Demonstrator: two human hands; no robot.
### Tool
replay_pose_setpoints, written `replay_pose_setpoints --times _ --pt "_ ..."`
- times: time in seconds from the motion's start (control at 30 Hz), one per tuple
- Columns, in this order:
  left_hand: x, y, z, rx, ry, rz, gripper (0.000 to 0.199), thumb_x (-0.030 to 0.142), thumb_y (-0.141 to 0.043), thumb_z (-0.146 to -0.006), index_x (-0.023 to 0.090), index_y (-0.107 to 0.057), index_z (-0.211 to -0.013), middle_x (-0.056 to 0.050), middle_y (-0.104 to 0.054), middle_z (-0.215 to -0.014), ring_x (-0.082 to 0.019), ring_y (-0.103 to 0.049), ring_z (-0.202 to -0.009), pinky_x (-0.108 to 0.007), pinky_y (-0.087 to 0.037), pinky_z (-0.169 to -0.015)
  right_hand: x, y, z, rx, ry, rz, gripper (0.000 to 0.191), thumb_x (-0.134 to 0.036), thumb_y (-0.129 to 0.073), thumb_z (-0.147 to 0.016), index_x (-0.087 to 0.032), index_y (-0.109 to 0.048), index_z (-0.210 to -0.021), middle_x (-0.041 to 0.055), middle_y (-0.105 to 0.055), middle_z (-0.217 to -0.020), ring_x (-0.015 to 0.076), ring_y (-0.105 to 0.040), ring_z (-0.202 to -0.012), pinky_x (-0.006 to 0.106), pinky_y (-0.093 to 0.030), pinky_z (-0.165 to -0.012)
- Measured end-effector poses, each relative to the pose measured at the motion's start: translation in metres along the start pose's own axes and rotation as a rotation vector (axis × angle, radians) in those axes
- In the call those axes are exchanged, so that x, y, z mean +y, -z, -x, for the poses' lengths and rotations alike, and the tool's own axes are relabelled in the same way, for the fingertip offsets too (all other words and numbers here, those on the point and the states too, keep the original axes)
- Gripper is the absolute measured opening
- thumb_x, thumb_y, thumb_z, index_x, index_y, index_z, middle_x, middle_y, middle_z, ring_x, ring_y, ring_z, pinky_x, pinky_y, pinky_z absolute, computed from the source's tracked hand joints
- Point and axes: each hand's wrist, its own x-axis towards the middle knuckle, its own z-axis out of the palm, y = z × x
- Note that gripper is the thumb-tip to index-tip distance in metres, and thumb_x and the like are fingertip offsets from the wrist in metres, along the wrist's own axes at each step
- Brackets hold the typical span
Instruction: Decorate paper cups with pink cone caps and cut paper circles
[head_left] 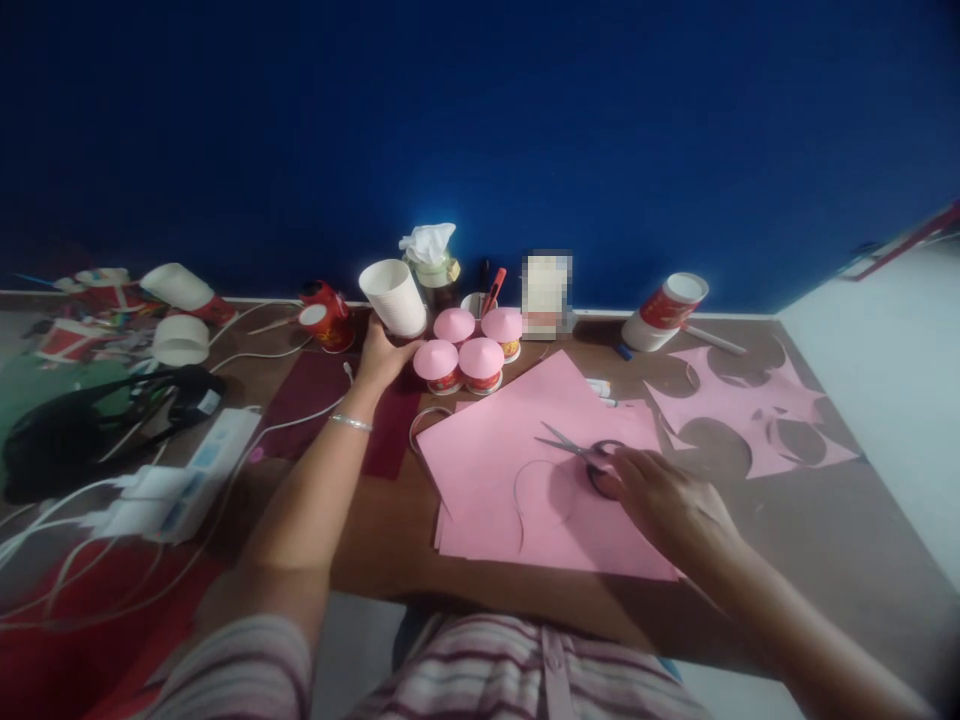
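My left hand (384, 358) is at the lower part of a stack of white paper cups (394, 298), its thumb across the front of the base and its other fingers partly hidden behind. Right beside that thumb stand several small red cups topped with pink paper cones (481, 361). My right hand (664, 492) grips black-handled scissors (577, 447), blades slightly apart and pointing left. Beneath the scissors lie pink paper sheets (480, 500), overlapping one another. A thin curved strand (517, 500) rests on the top sheet.
Cut-out pink scraps (776, 405) lie at the right, near a red-and-white cup stack (666, 312). A tissue holder (431, 270) stands by the blue wall. Along the left are a power strip (214, 470), white cables, a black bag (97, 430), dark red paper (300, 400) and more cups (180, 340).
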Motion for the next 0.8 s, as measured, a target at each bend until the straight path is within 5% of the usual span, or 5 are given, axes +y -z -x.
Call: replay_pose_setpoints --times 0.27,0.53,0.8 --pt "-0.012 -0.007 -0.017 0.075 -0.024 -0.092 0.078 0.033 -0.087 -0.066 0.012 -0.052 -0.132 -0.018 -0.07 -0.126 -0.033 -0.068 -0.12 -0.041 -0.053 -0.101 0.001 0.0 -0.008 0.018 0.048 -0.01 0.018 -0.027 -0.053 -0.103 -0.022 -0.071 -0.101 0.0044 -0.077 -0.094 0.0169 -0.068 -0.073 0.031 -0.039 -0.057" --pt "-0.026 0.016 -0.036 0.259 0.086 -0.213 0.081 0.028 -0.085 -0.065 0.011 -0.046 -0.134 -0.02 -0.065 -0.132 -0.035 -0.063 -0.126 -0.044 -0.049 -0.109 0.0 0.005 -0.018 0.076 0.054 -0.009 0.031 -0.025 -0.045 -0.106 -0.021 -0.07 -0.089 0.0039 -0.075 -0.083 0.0157 -0.063 -0.065 0.031 -0.033 -0.055" --pt "-0.037 0.022 -0.05 0.273 0.107 -0.237 0.081 0.03 -0.085 -0.066 0.011 -0.045 -0.134 -0.02 -0.064 -0.134 -0.035 -0.063 -0.126 -0.046 -0.048 -0.111 0.002 0.001 -0.014 0.056 0.059 -0.029 0.027 -0.023 -0.047 -0.105 -0.02 -0.07 -0.092 0.0046 -0.073 -0.082 0.017 -0.062 -0.069 0.031 -0.031 -0.056"
